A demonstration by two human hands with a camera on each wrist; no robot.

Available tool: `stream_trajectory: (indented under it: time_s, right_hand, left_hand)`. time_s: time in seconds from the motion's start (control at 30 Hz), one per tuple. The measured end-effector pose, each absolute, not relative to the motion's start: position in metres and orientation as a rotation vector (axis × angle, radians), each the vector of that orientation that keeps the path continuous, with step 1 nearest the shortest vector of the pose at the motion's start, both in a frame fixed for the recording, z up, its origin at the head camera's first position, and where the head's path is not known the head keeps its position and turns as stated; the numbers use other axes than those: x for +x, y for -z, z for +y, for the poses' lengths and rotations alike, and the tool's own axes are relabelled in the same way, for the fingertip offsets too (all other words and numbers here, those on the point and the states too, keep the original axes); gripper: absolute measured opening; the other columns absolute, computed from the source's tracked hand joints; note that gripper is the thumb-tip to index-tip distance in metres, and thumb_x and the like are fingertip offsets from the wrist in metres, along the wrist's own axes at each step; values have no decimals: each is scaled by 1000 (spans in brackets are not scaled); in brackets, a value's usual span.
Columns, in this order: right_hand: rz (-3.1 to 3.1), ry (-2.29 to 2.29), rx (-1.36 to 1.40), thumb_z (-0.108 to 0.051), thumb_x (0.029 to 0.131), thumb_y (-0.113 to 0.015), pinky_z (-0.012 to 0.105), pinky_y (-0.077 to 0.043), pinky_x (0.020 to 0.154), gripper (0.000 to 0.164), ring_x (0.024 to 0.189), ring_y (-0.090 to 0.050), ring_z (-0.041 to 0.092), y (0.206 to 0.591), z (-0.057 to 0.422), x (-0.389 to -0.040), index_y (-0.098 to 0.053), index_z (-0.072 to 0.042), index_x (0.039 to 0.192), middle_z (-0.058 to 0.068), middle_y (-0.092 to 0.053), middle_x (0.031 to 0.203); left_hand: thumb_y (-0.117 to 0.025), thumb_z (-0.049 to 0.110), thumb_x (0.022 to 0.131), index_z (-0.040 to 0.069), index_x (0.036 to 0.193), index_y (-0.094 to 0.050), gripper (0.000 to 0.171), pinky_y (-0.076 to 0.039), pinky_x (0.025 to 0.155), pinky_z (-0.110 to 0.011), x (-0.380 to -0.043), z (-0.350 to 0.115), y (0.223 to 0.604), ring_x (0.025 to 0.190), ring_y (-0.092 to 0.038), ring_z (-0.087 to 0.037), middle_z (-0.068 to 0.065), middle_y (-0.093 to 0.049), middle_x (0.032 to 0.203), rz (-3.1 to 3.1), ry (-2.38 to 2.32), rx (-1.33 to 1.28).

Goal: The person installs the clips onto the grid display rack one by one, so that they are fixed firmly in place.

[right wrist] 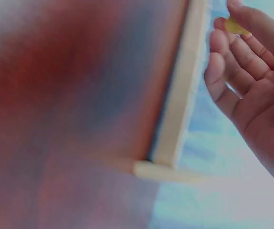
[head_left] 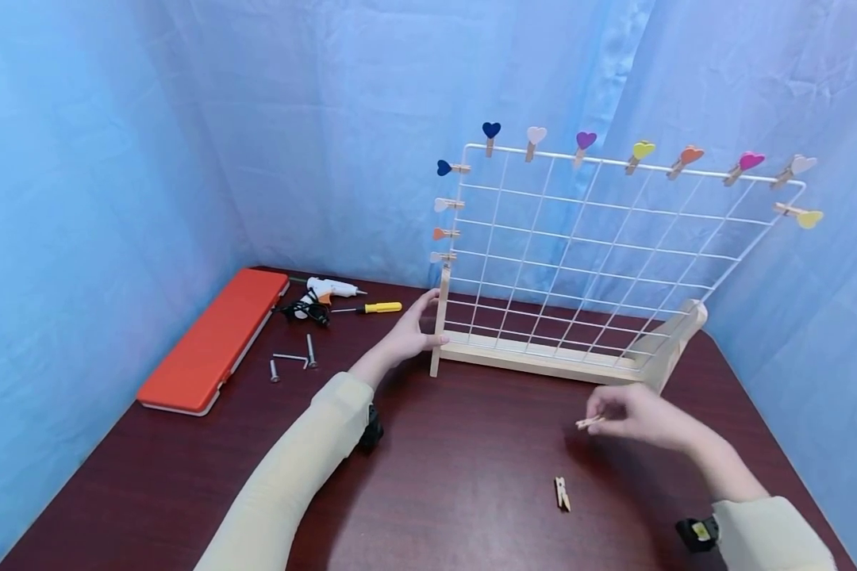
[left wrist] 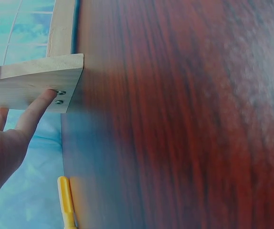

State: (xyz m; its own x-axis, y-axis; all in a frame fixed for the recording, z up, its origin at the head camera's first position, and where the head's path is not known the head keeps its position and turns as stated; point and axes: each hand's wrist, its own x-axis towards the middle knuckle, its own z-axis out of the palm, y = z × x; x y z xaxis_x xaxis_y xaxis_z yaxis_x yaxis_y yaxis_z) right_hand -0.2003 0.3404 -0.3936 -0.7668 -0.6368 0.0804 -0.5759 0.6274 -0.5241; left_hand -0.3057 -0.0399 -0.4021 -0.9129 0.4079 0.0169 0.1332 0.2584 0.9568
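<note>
A white wire grid (head_left: pixel 557 155) stands in a wooden stand (head_left: pixel 543 361), with small heart-topped clothespins clipped along its top and both sides. My left hand (head_left: pixel 409 337) holds the stand's left upright (head_left: pixel 440 317), thumb on one face and fingers on the other; in the left wrist view a fingertip touches beside two screws (left wrist: pixel 60 93). In front of the stand's right end, my right hand (head_left: pixel 639 412) pinches a wooden clothespin (head_left: pixel 584 424) between thumb and fingers. Its yellow heart (right wrist: pixel 235 26) shows in the right wrist view. Another clothespin (head_left: pixel 562 493) lies on the table nearer to me.
At the left lies a long red case (head_left: pixel 217 341). Beside it are a white glue gun (head_left: pixel 332 287) with a black cord, a yellow-handled screwdriver (head_left: pixel 382 308) and several loose bolts (head_left: pixel 310 351). Blue curtains (head_left: pixel 343 135) hang behind the dark wooden table (head_left: pixel 457 484).
</note>
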Motion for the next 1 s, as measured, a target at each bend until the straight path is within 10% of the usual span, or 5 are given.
stream_trajectory:
  time_s: [0.43, 1.0]
  right_hand:
    - [3327, 1525, -489, 7, 77, -63, 7, -43, 62, 27, 59, -58, 0, 297, 397, -192, -64, 6, 103, -13, -65, 74]
    - [2487, 2813, 441, -15, 62, -77, 11, -48, 59, 41, 65, -58, 7, 262, 443, -216, -68, -2, 101, -2, -65, 87]
  left_hand:
    - [-67, 9, 78, 25, 142, -17, 83, -49, 81, -35, -306, -39, 402, 126, -35, -30, -7, -22, 144, 2263, -1731, 507]
    - [-67, 10, 78, 26, 142, -17, 82, -49, 81, -36, -306, -39, 403, 126, -34, -30, -7, -22, 144, 2258, -1731, 515]
